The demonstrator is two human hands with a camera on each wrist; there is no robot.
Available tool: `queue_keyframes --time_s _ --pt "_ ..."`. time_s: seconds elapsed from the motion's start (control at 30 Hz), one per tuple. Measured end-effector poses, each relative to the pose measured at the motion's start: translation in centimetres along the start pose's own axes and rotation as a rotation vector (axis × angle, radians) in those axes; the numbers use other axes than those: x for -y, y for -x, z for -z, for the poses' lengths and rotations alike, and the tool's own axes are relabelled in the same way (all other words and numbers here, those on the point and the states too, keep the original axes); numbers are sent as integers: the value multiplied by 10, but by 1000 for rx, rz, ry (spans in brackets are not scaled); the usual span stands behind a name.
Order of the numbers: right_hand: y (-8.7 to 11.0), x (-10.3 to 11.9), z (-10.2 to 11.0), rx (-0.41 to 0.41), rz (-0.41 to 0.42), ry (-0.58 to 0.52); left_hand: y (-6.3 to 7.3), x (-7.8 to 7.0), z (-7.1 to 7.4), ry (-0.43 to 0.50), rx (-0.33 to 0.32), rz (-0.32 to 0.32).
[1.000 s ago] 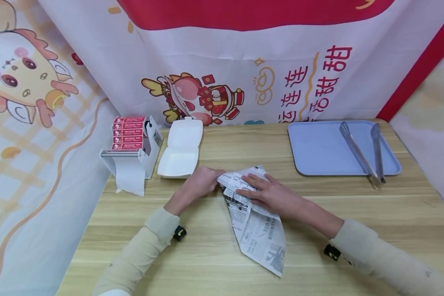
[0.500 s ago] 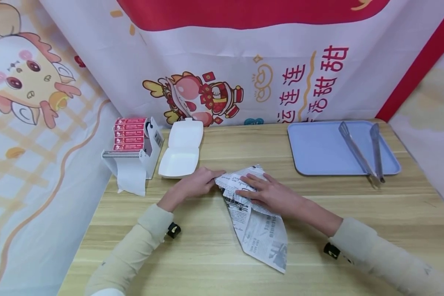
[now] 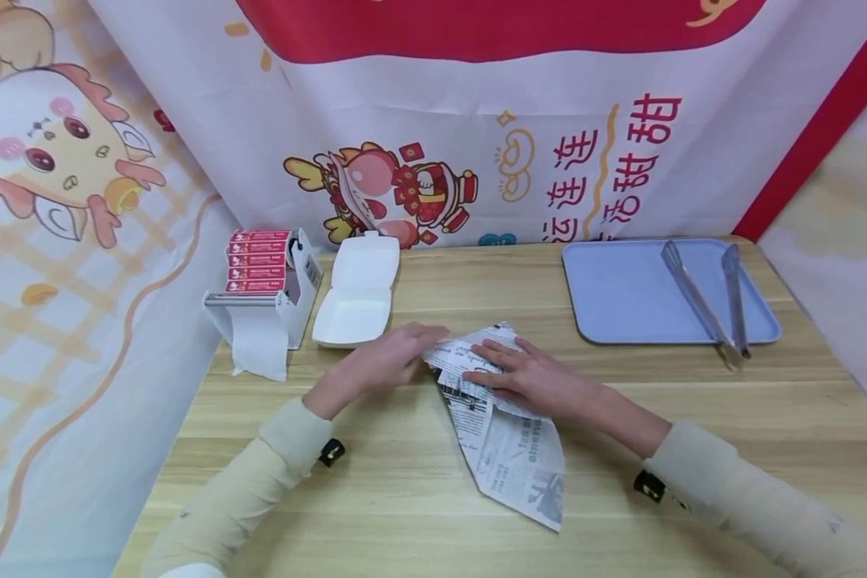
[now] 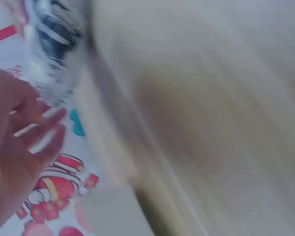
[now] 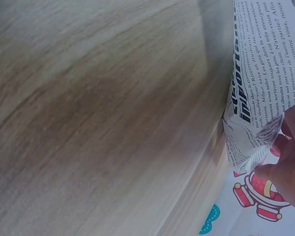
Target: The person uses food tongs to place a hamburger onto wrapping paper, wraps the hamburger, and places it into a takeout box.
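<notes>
In the middle of the table lies a folded sheet of newspaper-print paper (image 3: 516, 470), its lower tip pointing toward the person. My right hand (image 3: 531, 381) rests on the upper part with fingers spread and straight. In the right wrist view, the same paper (image 5: 268, 61) shows close beside the right hand (image 5: 290, 162). My left hand (image 3: 376, 357) is at the paper's left corner, fingertips right at its edge. The left wrist view shows the left hand (image 4: 19, 132) with relaxed, slightly bent fingers and nothing between them; the blurred paper (image 4: 56, 49) is just beyond them.
An opened white takeaway box (image 3: 352, 321) stands left of the paper. Beside it is a label dispenser (image 3: 289, 309) with a red label roll (image 3: 256, 261). Back right, a blue tray (image 3: 614, 293) bears metal tongs (image 3: 701, 301). A printed cloth (image 3: 433, 104) hangs behind the table.
My left hand drew slightly left and its fingers straightened at the corner. The paper's lower tip swung a little to the right. My right hand stayed in place.
</notes>
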State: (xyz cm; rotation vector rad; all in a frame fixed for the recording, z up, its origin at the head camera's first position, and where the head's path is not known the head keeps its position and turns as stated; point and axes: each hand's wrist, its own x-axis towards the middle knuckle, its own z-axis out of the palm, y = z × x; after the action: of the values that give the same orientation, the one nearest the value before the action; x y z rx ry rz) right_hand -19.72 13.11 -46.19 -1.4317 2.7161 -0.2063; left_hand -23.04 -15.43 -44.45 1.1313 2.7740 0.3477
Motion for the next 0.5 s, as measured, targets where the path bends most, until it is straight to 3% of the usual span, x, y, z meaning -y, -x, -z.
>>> queue_keyframes --time_s 0.17,0.3,0.4,0.5 --pt "4 -3 -2 -29 14 -25 -24 -23 -5 122 -47 -93" --pt "7 -6 -5 -197 36 -119 -31 -29 -16 201 -52 -77" --pt "16 -9 -1 -334 44 -190 -32 -30 -18 208 -83 -93" --pt "31 -14 3 -363 43 -175 -34 -32 -18 127 -110 -185"
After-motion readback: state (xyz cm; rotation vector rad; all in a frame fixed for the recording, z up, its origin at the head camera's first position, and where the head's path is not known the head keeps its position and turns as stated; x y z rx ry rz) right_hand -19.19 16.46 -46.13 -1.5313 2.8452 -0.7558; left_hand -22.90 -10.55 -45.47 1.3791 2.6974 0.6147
